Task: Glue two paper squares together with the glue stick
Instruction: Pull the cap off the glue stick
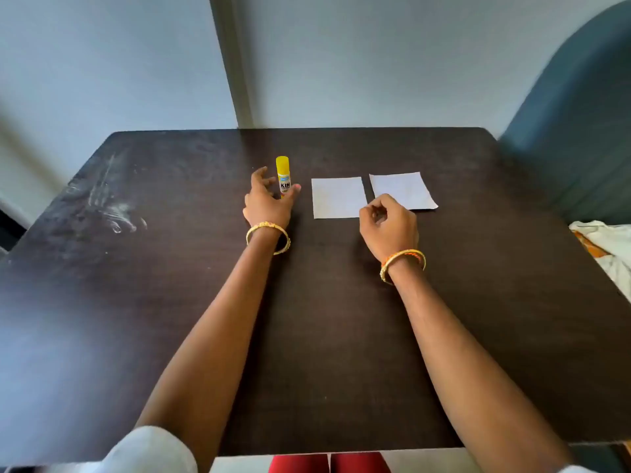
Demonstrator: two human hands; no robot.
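Capped yellow glue stick: our left hand spreads around it, ungripped; right hand idle; white paper squares unglued.

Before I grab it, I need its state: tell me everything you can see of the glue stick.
The glue stick stands upright on the dark table, left of the two paper squares. Its yellow cap is on; the body is white and yellow with a printed label. The left hand is open around its lower part, thumb beside it; contact is unclear.
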